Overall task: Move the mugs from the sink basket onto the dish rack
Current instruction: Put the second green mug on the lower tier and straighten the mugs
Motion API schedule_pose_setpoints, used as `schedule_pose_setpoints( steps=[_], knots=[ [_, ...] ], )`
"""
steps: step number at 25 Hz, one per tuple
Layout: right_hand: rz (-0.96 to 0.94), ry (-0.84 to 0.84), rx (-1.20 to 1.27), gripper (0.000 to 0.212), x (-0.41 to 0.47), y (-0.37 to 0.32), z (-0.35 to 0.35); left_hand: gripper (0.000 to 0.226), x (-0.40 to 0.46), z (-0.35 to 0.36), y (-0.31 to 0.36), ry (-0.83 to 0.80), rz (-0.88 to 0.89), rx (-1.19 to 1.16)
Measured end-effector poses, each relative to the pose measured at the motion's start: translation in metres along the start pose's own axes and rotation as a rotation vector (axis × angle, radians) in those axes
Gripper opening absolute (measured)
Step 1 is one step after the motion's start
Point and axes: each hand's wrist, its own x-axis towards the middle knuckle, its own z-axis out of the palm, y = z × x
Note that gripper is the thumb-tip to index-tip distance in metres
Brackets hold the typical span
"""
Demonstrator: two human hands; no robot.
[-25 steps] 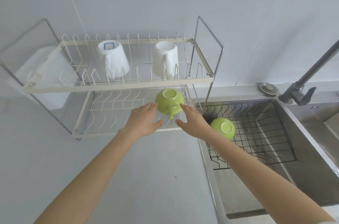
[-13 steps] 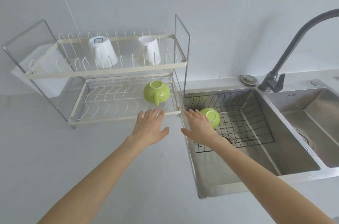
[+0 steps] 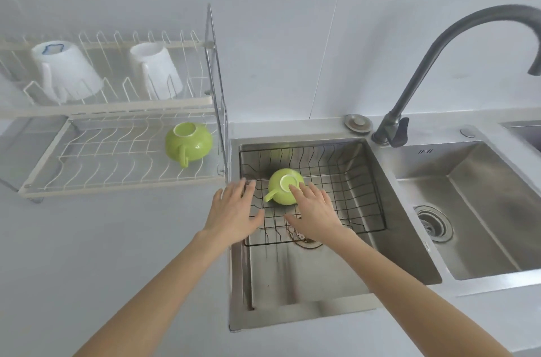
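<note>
Mugs, state of play: one glossy lime-green ceramic mug (image 3: 284,186) left in the black wire sink basket (image 3: 363,181), upside down, base ring up, handle sticking out toward my left. Its twin, a second lime-green mug (image 3: 188,144), sits on the lower tier of the cream-coated wire dish rack (image 3: 117,181), also inverted, handle toward me, parked at the rack's right end, nearest the sink. Two white ceramic mugs (image 3: 155,70) stand mouth-down on the upper tier. Inverted makes sense everywhere: they drain that way.

My right hand (image 3: 314,210) is over the basket, fingers spread and flat, index and middle fingertips at the mug's right shoulder; I cannot tell whether they touch or just hover. Nothing gripped. My left hand (image 3: 234,210) hangs open too, fingers loosely splayed over the basket's left edge, near the handle side, holding nothing.

Judgement: both hands are flanking the mug so I can cup its round body from two sides. Smooth glaze, possibly wet, no good pinch on a bowl-shaped cup, so two palms seem safer than one.

Rack's lower tier has free wires left of the green mug; that looks the natural landing spot. Risk: handle snagging basket wire on the lift, or clipping the rack's upright steel frame (image 3: 218,93) between sink and tier.
</note>
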Motion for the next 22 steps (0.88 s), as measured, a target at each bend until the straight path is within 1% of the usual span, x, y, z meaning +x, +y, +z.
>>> schedule_pose_setpoints(
  steps=[3, 8, 11, 15, 22],
  knots=[
    [-0.022, -0.027, -0.004, 0.067, 0.009, 0.031, -0.002, 0.067, 0.017, 0.013, 0.024, -0.014, -0.035, -0.012],
    [-0.055, -0.085, 0.013, 0.068, 0.023, 0.071, -0.003, 0.068, 0.045, 0.033, 0.054, -0.082, -0.131, -0.072],
    [-0.066, -0.124, 0.031, 0.068, 0.034, 0.087, -0.001, 0.067, 0.06, 0.042, 0.062, -0.08, -0.158, -0.089],
    [-0.048, -0.163, 0.079, 0.069, 0.055, 0.101, 0.004, 0.066, 0.083, 0.049, 0.064, -0.117, -0.18, -0.13],
    [0.013, -0.222, 0.213, 0.067, 0.095, 0.107, 0.029, 0.063, 0.131, 0.068, 0.047, -0.169, -0.194, -0.166]
  ],
)
